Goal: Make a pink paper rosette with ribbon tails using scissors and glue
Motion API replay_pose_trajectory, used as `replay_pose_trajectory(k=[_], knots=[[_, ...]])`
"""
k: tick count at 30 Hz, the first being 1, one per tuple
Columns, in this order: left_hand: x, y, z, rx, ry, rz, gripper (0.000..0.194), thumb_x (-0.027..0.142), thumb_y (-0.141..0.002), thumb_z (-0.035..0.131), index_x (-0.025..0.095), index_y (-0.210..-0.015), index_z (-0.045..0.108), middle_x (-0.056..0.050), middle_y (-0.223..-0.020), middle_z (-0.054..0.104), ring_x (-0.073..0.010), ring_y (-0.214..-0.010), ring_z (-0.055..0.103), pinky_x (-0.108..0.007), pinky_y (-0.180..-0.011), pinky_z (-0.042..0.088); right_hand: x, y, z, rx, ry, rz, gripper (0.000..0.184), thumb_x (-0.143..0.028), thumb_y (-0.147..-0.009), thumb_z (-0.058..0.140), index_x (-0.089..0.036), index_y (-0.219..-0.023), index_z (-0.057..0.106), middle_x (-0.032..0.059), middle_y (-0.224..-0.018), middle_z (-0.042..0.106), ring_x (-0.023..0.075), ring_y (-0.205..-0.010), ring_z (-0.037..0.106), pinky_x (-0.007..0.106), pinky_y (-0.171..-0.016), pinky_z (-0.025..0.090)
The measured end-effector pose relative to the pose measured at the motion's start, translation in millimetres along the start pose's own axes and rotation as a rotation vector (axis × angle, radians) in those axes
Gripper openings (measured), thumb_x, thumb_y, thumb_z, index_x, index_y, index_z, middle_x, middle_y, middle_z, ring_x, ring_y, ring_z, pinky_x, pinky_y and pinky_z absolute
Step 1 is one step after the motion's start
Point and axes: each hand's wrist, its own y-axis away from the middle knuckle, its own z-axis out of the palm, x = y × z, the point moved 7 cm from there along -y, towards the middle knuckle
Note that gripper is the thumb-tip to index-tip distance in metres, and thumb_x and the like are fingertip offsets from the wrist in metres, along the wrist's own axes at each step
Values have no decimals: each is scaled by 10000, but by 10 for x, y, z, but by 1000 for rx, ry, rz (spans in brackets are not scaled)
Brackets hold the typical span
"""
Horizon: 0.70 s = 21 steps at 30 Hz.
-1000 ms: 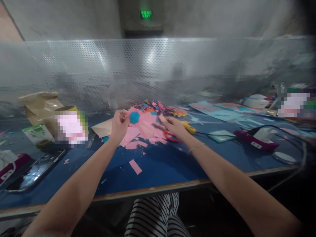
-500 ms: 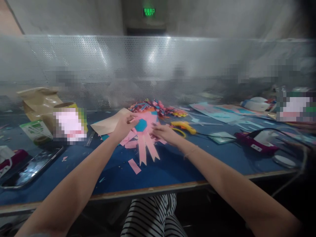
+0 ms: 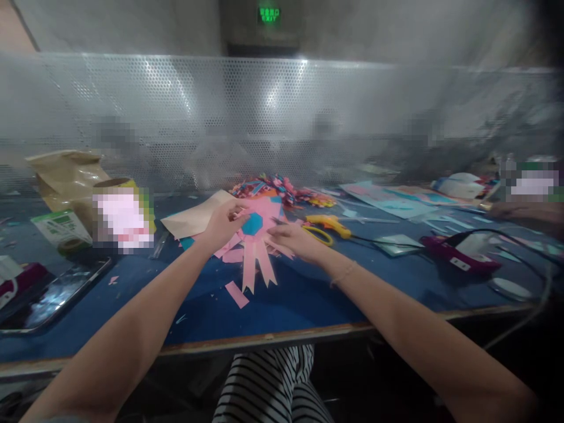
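A pink paper rosette with a blue centre and two notched ribbon tails is between my hands, just above the blue table. My left hand has its fingers closed on the rosette's left edge, thumb near the blue centre. On the right edge, my right hand grips it with bent fingers. Beneath and behind lie pink paper pieces and a beige sheet. Just right of my right hand lies a yellow glue gun with a black cord.
A pile of coloured paper scraps lies behind the rosette. At left are a phone, a tape roll and a brown bag. A purple power strip lies at right, near another person's hand. A perforated metal panel stands behind.
The ribbon tails have swung slightly left. Both my hands keep their hold on the rosette. Another person's hand has come farther into view at the right.
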Motion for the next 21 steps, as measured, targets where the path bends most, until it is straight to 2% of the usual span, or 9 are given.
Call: replay_pose_trajectory(k=[7,16,21], knots=[[58,18,-10,48,-66,62,201,262,-698,572,189,-886,577,-8,-759,597,-111,-681,556,-237,-607,437,53,-15,-36,-16,-33,-24,285,-314,-660,614,-131,-878,617,35,-759,617,108,-652,559,262,-619,476],[133,44,20,34,-106,74,178,268,-709,559,187,-866,582,-4,-765,602,-98,-642,540,-220,-569,427,42,-14,-9,-16,-156,-9,224,-313,-617,650,-142,-729,559,-9,-692,536,91,-650,517,261,-622,473],[228,66,24,59,-133,90,168,253,-709,555,187,-860,588,1,-771,608,-80,-597,512,-201,-536,409,7,-35,7,-20,-82,-104,234,-359,-655,610,-147,-678,515,-28,-636,481,77,-592,469,243,-585,424]])
